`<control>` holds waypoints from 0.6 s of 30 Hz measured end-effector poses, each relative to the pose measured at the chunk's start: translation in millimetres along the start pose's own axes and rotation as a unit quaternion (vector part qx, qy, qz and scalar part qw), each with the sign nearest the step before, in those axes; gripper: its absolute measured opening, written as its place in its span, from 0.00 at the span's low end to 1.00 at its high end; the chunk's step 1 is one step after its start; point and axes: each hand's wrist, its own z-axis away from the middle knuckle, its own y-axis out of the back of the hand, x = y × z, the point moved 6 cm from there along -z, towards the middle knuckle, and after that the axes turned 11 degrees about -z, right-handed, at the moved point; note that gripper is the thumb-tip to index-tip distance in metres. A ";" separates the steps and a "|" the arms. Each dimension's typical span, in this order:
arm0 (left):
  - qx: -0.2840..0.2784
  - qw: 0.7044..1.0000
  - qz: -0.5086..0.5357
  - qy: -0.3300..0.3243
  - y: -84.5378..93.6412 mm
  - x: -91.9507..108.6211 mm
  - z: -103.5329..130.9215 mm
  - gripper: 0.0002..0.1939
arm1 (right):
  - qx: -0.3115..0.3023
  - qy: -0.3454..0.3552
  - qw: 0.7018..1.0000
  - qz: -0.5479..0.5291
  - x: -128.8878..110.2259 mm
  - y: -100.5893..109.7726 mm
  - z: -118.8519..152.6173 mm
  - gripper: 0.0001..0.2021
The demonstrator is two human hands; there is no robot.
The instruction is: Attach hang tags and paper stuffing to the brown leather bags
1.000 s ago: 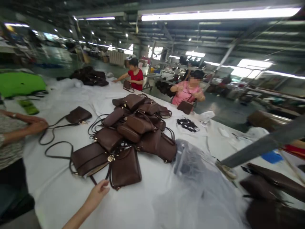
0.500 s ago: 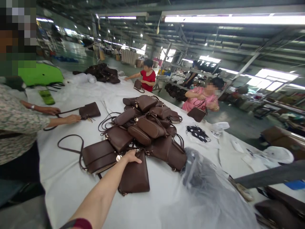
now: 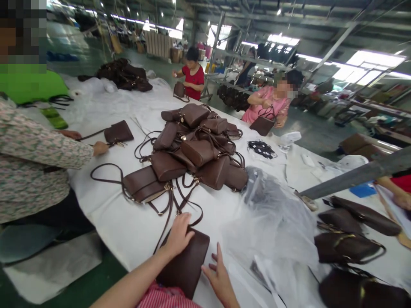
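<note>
A dark brown handbag lies on the white-covered table directly in front of me. My left hand grips its upper edge near the strap, thumb lying over the front face. From that edge a thin strap loops out over the white cover. My right hand is just right of the bag with its fingers apart, holding nothing. Beyond my hands rises a pile of similar brown bags. The closest one in it, a bag with a flap, has its strap looped out to the left.
Crumpled clear plastic covers the table to the right. More dark bags lie beyond it, near a slanting grey post. At left, a co-worker in a floral sleeve handles another bag. Two other people work across the table.
My left hand has drawn the handbag away from the pile and closer to me. My right hand has come into view beside it. The view has tilted downward.
</note>
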 end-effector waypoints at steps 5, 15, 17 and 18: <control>0.014 0.952 0.013 0.304 2.7 -83.8 52.4 0.22 | -0.023 -0.067 0.996 -0.048 4.1 -15.9 1.4 0.60; -0.159 0.826 0.525 0.134 30.7 51.5 49.3 0.28 | -0.035 0.028 0.999 0.004 -63.4 3.5 -6.2 0.39; -0.162 0.833 0.516 0.119 36.1 78.5 45.6 0.23 | -0.084 0.059 0.995 0.010 -88.7 10.1 -6.2 0.34; -0.166 0.835 0.513 0.115 31.6 89.8 46.3 0.20 | -0.106 0.073 0.992 0.010 -99.7 12.5 -4.1 0.33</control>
